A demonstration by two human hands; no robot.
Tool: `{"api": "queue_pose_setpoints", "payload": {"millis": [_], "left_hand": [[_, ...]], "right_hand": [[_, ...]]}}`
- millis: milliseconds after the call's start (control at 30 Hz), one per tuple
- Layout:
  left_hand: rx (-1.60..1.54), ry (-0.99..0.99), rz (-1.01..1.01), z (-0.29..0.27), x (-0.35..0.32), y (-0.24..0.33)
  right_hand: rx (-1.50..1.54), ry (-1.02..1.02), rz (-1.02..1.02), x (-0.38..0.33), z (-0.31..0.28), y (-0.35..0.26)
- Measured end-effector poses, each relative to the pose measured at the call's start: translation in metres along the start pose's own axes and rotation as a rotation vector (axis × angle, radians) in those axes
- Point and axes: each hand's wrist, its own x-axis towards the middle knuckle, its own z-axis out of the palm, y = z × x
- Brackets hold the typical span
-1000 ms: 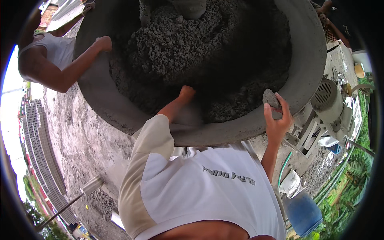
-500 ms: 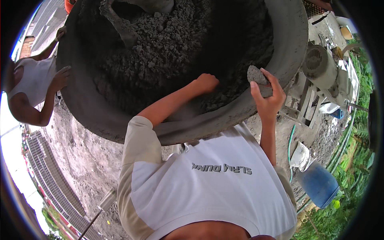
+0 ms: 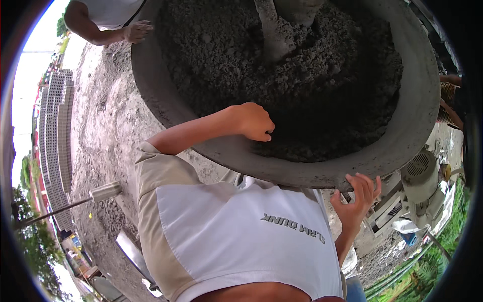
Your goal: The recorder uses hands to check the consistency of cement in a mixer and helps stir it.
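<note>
A wide grey mixing pan (image 3: 422, 100) holds dark, crumbly cement-like mix (image 3: 216, 65). Over the near part of that mix, my left hand (image 3: 256, 122) is closed in a fist, and what it holds, if anything, is hidden. My right hand (image 3: 358, 199) is at the pan's near right rim, its thumb and forefinger around a small dark grey lump (image 3: 344, 186); the other fingers are spread. The lump is at the rim's outer edge, partly hidden by the fingers. A thick mixer arm (image 3: 276, 38), coated in grey, stands in the mix.
Another person's hand (image 3: 138, 31) rests by the pan's far left rim. Someone's arm (image 3: 452, 113) shows at the far right. A grey motor (image 3: 421, 168) stands right of the pan. Stacked hollow blocks (image 3: 54, 131) line the left, and a long-handled tool (image 3: 105, 192) is lower left.
My view has swung, shifting the pan to the right in the picture. My right hand has come down from above the rim to its outer edge. My left hand stays closed over the mix.
</note>
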Motion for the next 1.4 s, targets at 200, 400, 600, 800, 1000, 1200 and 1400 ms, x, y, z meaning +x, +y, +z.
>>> {"api": "queue_pose_setpoints", "payload": {"millis": [200, 400, 600, 800, 1000, 1200, 1400], "left_hand": [[-0.117, 0.146, -0.191, 0.046, -0.024, -0.006], [-0.148, 0.269, -0.225, 0.063, -0.019, -0.002], [-0.250, 0.381, -0.149, 0.074, -0.014, -0.007], [-0.259, 0.432, -0.155, 0.067, -0.009, -0.008], [-0.264, 0.405, -0.163, 0.062, -0.003, -0.013], [-0.263, 0.440, -0.113, 0.057, -0.007, -0.004], [-0.279, 0.588, -0.057, 0.052, -0.010, 0.012]], "right_hand": [[-0.025, 0.042, -0.054, 0.004, -0.025, 0.006], [-0.063, -0.226, -0.127, 0.000, -0.015, 0.021], [-0.121, -0.310, -0.012, 0.010, -0.011, 0.013], [-0.036, -0.092, 0.032, 0.010, 0.004, 0.041], [0.153, 0.205, 0.352, 0.034, 0.042, 0.035], [0.390, 0.449, 0.366, 0.027, 0.054, 0.063], [0.276, 0.474, 0.295, 0.028, 0.053, 0.051]]}}
